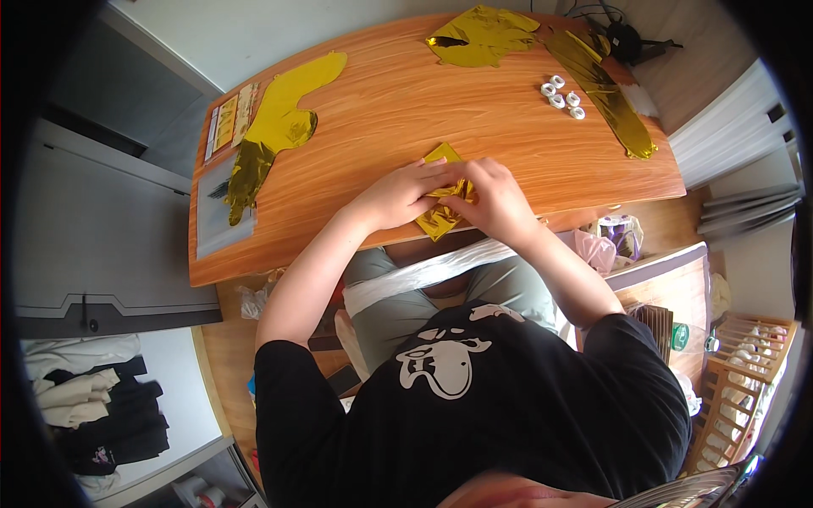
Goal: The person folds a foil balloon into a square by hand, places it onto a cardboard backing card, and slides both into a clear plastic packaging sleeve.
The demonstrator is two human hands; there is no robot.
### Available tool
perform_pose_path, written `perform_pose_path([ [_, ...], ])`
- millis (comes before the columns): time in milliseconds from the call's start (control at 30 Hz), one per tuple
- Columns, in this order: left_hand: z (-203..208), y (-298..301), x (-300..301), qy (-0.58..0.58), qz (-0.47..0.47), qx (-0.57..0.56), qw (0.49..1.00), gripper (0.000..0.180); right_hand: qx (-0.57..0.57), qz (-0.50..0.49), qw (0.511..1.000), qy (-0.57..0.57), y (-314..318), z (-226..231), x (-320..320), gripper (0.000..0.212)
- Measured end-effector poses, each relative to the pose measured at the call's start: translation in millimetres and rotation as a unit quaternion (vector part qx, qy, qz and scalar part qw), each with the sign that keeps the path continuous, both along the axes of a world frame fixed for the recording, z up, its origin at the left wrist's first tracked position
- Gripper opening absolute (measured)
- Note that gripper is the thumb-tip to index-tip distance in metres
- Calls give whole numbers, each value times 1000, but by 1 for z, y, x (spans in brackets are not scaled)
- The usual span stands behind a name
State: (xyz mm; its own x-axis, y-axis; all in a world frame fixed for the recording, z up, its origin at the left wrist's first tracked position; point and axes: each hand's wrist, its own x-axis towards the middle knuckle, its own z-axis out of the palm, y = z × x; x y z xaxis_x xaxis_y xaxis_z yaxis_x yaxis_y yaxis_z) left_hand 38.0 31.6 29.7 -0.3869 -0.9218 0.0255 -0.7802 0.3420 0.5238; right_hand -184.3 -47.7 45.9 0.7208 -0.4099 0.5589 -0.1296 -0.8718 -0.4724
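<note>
A folded piece of gold foil [439, 218] lies at the near edge of the wooden table [381, 110]. My left hand [398, 195] presses flat on its left part, fingers together. My right hand [495, 203] grips its right part, fingers curled over the foil. Both hands meet over the piece and hide its middle.
More gold foil shapes lie on the table: one at the left [279, 127], one at the far middle [483, 35], a long strip at the right [605, 93]. Small white rings [563, 95] sit near the strip. A clear packet [218, 203] lies at the left edge. A wooden rack [745, 372] stands low right.
</note>
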Motion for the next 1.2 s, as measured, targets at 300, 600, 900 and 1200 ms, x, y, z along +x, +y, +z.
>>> perform_pose_path([
  [300,-7,2,10,205,74,33,975,54,188,-115,973,70,-26,-19,5,36],
  [600,-15,1,10,327,103,17,939,56,144,-109,976,121,-29,-26,8,34],
  [900,-36,8,24,313,146,11,938,47,-13,-42,990,132,-10,-29,26,32],
  [1200,-75,-29,0,34,103,-229,967,51,-53,-31,984,170,-34,-36,20,20],
])
